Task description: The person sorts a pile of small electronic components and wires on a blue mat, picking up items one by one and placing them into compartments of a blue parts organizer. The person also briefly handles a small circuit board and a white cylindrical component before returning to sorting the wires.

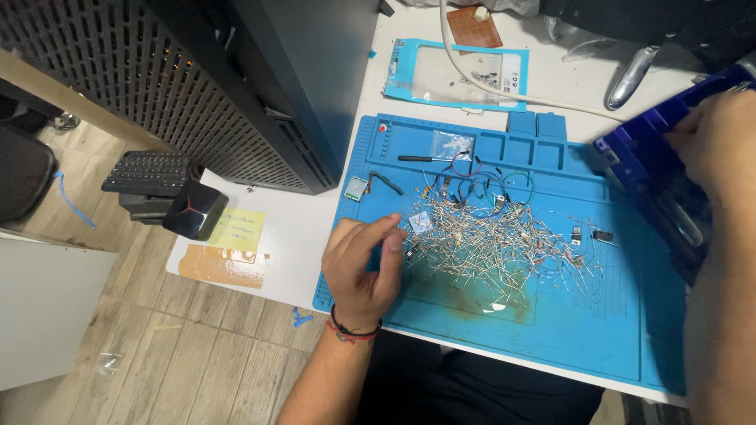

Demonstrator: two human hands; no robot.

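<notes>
The silicone work mat is bright blue with a brownish stain; the sticky note is yellow.

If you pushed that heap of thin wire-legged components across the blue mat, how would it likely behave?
The heap of components would probably scatter, since the pieces lie loose. Their thin leads look tangled, so clumps may drag together. The left hand at its edge suggests each piece is light.

White table under blue mat
</notes>
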